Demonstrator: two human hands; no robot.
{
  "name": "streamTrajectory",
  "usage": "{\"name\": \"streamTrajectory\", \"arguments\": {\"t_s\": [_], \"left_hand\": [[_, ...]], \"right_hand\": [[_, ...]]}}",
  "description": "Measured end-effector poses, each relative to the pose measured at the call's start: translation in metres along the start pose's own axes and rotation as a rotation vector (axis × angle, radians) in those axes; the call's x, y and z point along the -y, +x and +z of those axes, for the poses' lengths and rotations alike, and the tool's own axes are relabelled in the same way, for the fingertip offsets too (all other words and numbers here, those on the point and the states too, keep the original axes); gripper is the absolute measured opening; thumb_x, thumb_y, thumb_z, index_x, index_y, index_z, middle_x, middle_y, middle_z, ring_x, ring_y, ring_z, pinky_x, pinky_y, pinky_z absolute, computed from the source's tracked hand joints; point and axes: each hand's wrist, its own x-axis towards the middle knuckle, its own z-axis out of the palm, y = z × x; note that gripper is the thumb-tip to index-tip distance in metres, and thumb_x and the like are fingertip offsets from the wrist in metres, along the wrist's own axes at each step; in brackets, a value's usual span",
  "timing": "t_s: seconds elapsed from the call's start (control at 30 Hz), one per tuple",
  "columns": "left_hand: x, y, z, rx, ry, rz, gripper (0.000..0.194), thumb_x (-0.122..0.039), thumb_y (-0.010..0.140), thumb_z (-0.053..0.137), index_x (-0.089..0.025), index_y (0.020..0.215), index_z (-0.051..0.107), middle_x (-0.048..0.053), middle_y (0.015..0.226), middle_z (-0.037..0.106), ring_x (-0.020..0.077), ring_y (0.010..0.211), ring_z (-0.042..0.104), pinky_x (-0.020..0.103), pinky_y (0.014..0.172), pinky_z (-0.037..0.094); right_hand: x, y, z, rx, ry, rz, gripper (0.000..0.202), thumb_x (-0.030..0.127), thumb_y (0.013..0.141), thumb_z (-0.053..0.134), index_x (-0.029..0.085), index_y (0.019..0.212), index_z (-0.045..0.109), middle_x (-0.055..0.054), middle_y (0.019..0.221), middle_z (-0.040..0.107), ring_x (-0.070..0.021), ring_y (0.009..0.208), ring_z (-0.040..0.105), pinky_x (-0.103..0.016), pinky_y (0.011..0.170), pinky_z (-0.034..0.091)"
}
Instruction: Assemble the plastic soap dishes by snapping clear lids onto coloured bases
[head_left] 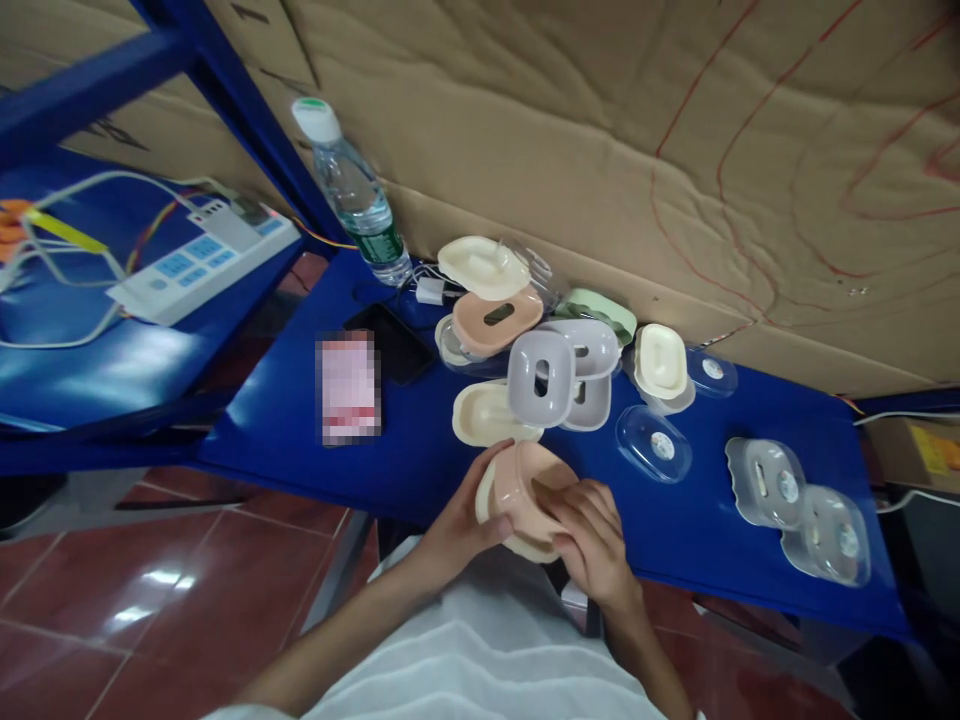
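My left hand point(472, 515) is closed round the left side of a cream soap dish base point(486, 500) and the peach soap dish tray point(517, 485) set on it. On the other side, my right hand point(592, 530) grips the peach tray, its fingers over the rim and partly inside. Both pieces are held tilted at the table's front edge, before my body. Just beyond them lie a cream base point(480, 415) and several lilac trays with slotted bottoms, such as the nearest lilac tray point(529, 390).
Behind are a peach slotted tray point(472, 320), a cream piece point(480, 262) and a green piece point(600, 310). Clear lids point(645, 445) and lidded dishes point(769, 485) lie right. A water bottle point(360, 205), dark phone point(390, 340) and blurred packet point(349, 385) stand left; a power strip point(202, 270) lies beyond.
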Motion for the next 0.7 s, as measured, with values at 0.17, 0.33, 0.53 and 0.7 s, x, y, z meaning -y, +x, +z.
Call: {"name": "streamTrajectory", "arguments": {"t_s": [0.17, 0.33, 0.53, 0.7], "left_hand": [[-0.022, -0.001, -0.022, -0.106, -0.046, -0.015, 0.078, -0.047, 0.091, 0.086, -0.029, 0.159, 0.053, 0.015, 0.135, 0.075, 0.0300, 0.118, 0.076, 0.038, 0.096, 0.063], [-0.054, 0.014, -0.064, -0.602, -0.059, 0.161, 0.039, -0.039, 0.090, 0.083, -0.021, 0.123, 0.074, 0.010, 0.108, 0.081, 0.0190, 0.091, 0.076, 0.026, 0.077, 0.059], [-0.033, 0.027, -0.061, -0.694, 0.270, 0.388, 0.038, -0.045, 0.094, 0.080, -0.025, 0.124, 0.069, 0.009, 0.141, 0.069, 0.0218, 0.124, 0.069, 0.031, 0.100, 0.057], [-0.023, 0.026, -0.053, -0.639, 0.531, 0.543, 0.027, -0.034, 0.092, 0.085, -0.025, 0.113, 0.071, 0.009, 0.145, 0.063, 0.0255, 0.136, 0.062, 0.036, 0.108, 0.053]], "right_hand": [[-0.030, -0.021, -0.010, -0.462, -0.101, 0.289, 0.054, 0.052, 0.114, 0.033, 0.021, 0.096, 0.074, -0.009, 0.081, 0.072, -0.0265, 0.076, 0.072, -0.041, 0.070, 0.057], [-0.067, -0.038, -0.052, -0.738, -0.449, 0.727, 0.058, 0.061, 0.110, 0.036, 0.017, 0.104, 0.073, -0.011, 0.082, 0.072, -0.0271, 0.073, 0.068, -0.038, 0.066, 0.051], [-0.091, -0.005, -0.067, -0.257, -0.575, 0.444, 0.035, 0.049, 0.108, 0.058, 0.025, 0.126, 0.075, -0.012, 0.134, 0.076, -0.0324, 0.129, 0.066, -0.055, 0.115, 0.040], [-0.082, -0.004, -0.054, -0.315, -0.559, 0.372, 0.032, 0.035, 0.109, 0.058, 0.027, 0.137, 0.069, -0.013, 0.154, 0.064, -0.0341, 0.150, 0.053, -0.061, 0.122, 0.037]]}}
